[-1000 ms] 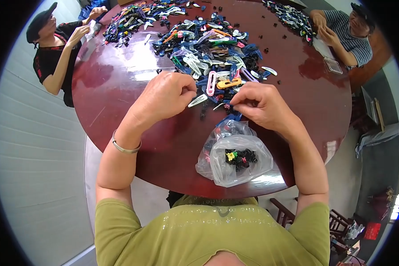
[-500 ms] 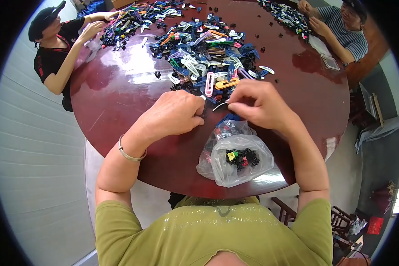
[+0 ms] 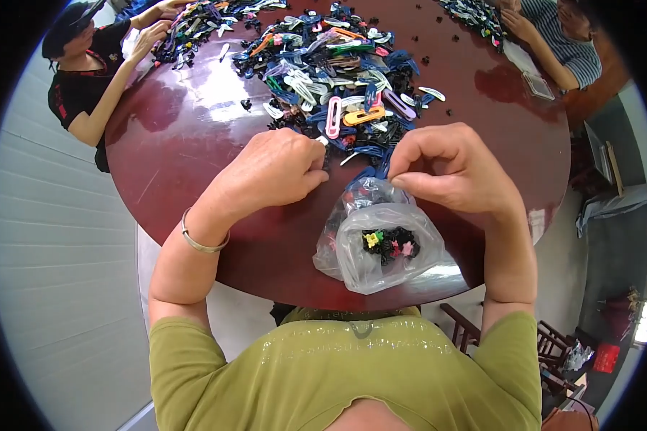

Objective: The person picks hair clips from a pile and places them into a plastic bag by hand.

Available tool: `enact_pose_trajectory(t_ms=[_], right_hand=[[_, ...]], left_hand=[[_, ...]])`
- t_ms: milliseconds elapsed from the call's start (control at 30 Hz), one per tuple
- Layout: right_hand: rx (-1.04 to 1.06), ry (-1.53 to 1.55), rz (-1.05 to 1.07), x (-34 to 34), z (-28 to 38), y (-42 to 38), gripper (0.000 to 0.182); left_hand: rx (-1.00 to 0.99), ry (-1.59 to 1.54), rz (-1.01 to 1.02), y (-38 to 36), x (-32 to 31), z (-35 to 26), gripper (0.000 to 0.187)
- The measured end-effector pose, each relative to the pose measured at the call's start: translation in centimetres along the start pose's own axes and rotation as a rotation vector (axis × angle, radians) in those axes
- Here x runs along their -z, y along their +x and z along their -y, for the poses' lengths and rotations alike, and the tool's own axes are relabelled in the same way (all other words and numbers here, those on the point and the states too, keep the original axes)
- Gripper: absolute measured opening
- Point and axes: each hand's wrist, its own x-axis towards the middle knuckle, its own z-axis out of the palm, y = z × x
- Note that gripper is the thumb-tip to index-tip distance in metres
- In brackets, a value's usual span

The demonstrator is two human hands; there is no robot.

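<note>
My left hand (image 3: 284,167) is closed at the near left edge of a pile of hair clips (image 3: 323,79); what its curled fingers hold, if anything, is hidden. A bit of white shows beside its knuckles. My right hand (image 3: 449,169) pinches thumb and forefinger at a dark blue hair clip (image 3: 384,164), partly covered by the fingers. Between the hands lies a slim white hair clip (image 3: 349,158). A pink clip (image 3: 333,117) and an orange clip (image 3: 364,116) sit on the pile's near side. Below my right hand, an open plastic bag (image 3: 352,269) contains small black claw clips with yellow, green and pink ones (image 3: 395,248).
Across the round, dark red table (image 3: 172,179), a person in black (image 3: 86,93) handles another clip pile (image 3: 194,32) at left. A person in stripes (image 3: 553,43) sits by a third pile (image 3: 474,21) at right. A small clear case (image 3: 538,85) lies near that person's arm.
My right hand has let go of the white clip, moved slightly right and pinches at a blue one. The white clip lies on the table. My left hand has shifted slightly left.
</note>
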Motion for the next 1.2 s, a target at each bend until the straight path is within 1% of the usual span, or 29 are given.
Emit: enact_pose_trajectory(t_ms=[100, 200, 300, 400, 433, 533, 667, 767, 867, 933, 1000, 1067, 1167, 1200], right_hand=[[0.056, -0.037, -0.032, 0.9, 0.1, -0.3, 0.006], [0.048, -0.281, -0.105, 1.2, 0.3, 0.1, 0.007], [0.169, -0.406, -0.130, 0.9, -2.7, 1.2, 0.010], [0.245, -0.455, -0.061, 0.3, -4.7, 2.2, 0.013], [0.258, -0.534, -0.045, 0.1, -4.7, 2.3, 0.017], [0.277, -0.679, -0.078, -0.7, -4.9, 2.6, 0.018], [0.291, -0.694, -0.093, -0.7, -5.1, 2.7, 0.017], [0.250, -0.686, -0.110, -0.7, -5.1, 2.8, 0.014], [0.291, -0.669, -0.123, -0.6, -5.6, 3.0, 0.012], [0.298, -0.697, -0.138, -0.7, -5.4, 2.9, 0.013], [0.310, -0.720, -0.145, -0.8, -5.5, 2.9, 0.012], [0.335, -0.735, -0.150, -0.8, -5.9, 2.9, 0.010], [0.367, -0.756, -0.159, -0.8, -6.1, 2.9, 0.010], [0.373, -0.763, -0.156, -0.9, -6.2, 2.9, 0.011]], left_hand=[[-0.009, 0.022, -0.013, 0.0, 0.0, 0.2, 0.014], [0.001, 0.022, -0.017, 0.0, 0.1, 0.4, 0.014], [0.012, -0.008, -0.015, 0.0, 0.4, 0.4, 0.015], [0.023, -0.029, -0.020, 0.1, 0.3, 0.1, 0.015], [0.017, -0.023, -0.032, 0.1, 0.1, 0.0, 0.016], [0.015, 0.021, -0.067, 0.2, -0.4, -0.5, 0.016], [0.006, 0.059, -0.150, 0.2, -0.9, -0.1, 0.017], [0.036, 0.201, -0.272, 0.1, -0.8, -0.2, 0.017], [-0.020, -0.211, -0.311, -0.4, -0.2, -1.7, 0.022], [-0.018, -0.430, -0.244, -0.8, 0.4, -4.1, 0.031], [-0.003, -0.549, -0.013, -1.4, 1.1, -5.3, 0.043], [-0.182, -0.352, -0.016, -2.0, 1.4, -6.6, 0.039], [-0.131, 0.151, 0.065, -2.4, 0.7, -7.9, 0.032], [-0.166, 0.087, -0.033, -2.4, 0.3, -7.8, 0.029]])
